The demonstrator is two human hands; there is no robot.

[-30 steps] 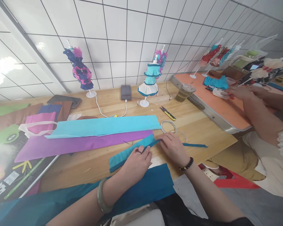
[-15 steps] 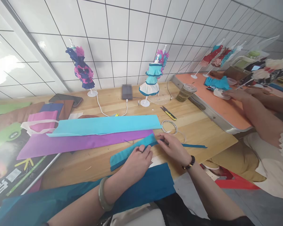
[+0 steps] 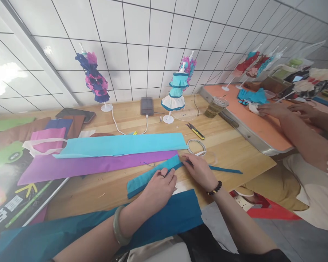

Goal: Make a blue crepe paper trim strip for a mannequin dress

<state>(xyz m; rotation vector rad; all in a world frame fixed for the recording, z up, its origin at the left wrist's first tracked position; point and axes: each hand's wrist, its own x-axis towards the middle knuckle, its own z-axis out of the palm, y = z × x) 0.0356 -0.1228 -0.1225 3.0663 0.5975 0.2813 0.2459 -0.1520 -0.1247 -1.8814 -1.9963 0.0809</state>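
A turquoise strip (image 3: 150,174) with a narrow dark teal band along its near edge lies slanted on the table. My left hand (image 3: 161,186) rests flat on it, fingers extended and pressing it down. At the strip's right end, my right hand (image 3: 199,169) is closed, thumb and fingers pinching the dark teal band (image 3: 226,169), whose loose tail runs out to the right. The exact pinch point is hidden under the fingers. A wide dark teal sheet (image 3: 177,211) lies in front, partly under my left forearm.
Behind lie a light blue sheet (image 3: 120,145) and a purple sheet (image 3: 98,165). Yellow thread snips (image 3: 195,131), a tape roll (image 3: 196,147) and a lidded cup (image 3: 215,107) stand or lie to the right. Small dress stands (image 3: 168,118) line the wall. A co-worker's hands (image 3: 274,109) work at the orange table.
My right hand has shifted slightly left, and the band's tail has swung a little lower. My left hand stays in place. The co-worker's hands have moved slightly.
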